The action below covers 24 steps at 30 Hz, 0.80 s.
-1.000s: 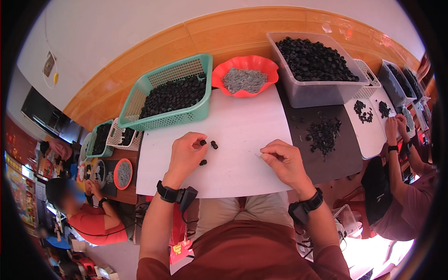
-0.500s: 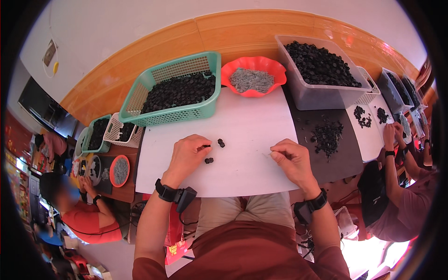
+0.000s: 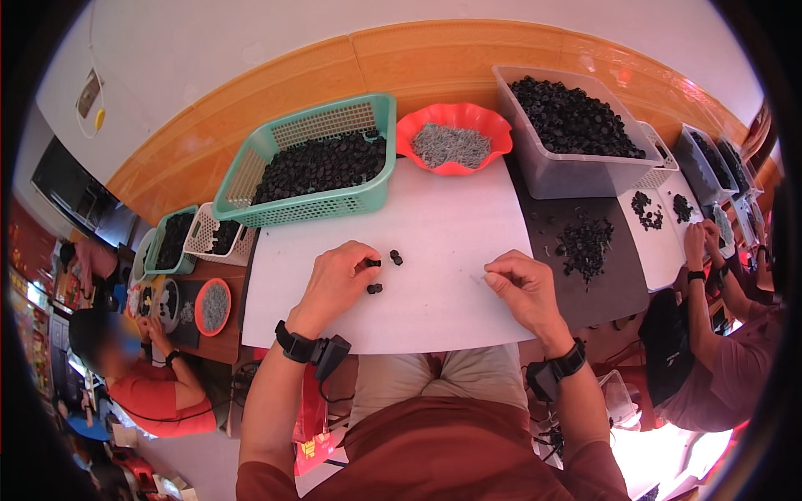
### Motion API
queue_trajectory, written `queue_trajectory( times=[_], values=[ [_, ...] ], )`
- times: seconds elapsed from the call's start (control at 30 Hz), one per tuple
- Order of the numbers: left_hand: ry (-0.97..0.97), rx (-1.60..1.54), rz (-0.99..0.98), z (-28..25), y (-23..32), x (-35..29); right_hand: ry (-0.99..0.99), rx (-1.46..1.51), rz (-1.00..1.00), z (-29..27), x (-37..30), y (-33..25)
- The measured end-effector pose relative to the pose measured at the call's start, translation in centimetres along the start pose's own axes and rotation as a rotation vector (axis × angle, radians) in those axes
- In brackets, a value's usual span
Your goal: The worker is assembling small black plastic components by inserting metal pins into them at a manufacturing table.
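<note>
On the white sheet (image 3: 418, 317), my left hand (image 3: 336, 275) is closed in a pinch on a small black plastic part (image 3: 373, 263). Two similar small black pieces lie close by: one black piece (image 3: 396, 257) just beyond the fingertips, another black piece (image 3: 374, 289) below them. Further right, my right hand (image 3: 525, 288) pinches a thin pale pin (image 3: 482, 278) between thumb and forefinger; its tip points left and is blurred. The two hands are apart. A red scalloped bowl (image 3: 456, 170) behind the sheet holds many thin grey metal pins (image 3: 451, 145).
A green basket (image 3: 309, 209) of black parts stands at the back left, a clear bin (image 3: 576, 174) of black parts at the back right. Loose black pieces (image 3: 585, 244) are piled on a dark mat (image 3: 618, 280). Co-workers sit on both sides.
</note>
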<state>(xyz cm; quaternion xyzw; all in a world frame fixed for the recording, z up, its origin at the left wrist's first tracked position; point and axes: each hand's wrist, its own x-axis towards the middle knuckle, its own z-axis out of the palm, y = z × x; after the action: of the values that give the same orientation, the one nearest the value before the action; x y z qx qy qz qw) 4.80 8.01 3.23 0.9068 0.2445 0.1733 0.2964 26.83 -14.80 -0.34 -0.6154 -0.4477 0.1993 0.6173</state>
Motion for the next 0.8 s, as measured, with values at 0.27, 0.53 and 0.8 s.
queue_trajectory(
  times=[0.27,0.53,0.8],
  values=[
    [0.008,-0.012,0.068,0.2,0.3,-0.1,0.004,0.001,-0.008,0.0,-0.1,0.0],
    [0.042,-0.206,-0.125,-0.1,-0.3,-0.4,0.011,0.002,-0.018,0.0,-0.2,0.0],
    [0.156,-0.545,-0.12,-0.9,0.1,-2.8,0.072,0.07,-0.02,-0.1,-0.1,0.3]
  ],
)
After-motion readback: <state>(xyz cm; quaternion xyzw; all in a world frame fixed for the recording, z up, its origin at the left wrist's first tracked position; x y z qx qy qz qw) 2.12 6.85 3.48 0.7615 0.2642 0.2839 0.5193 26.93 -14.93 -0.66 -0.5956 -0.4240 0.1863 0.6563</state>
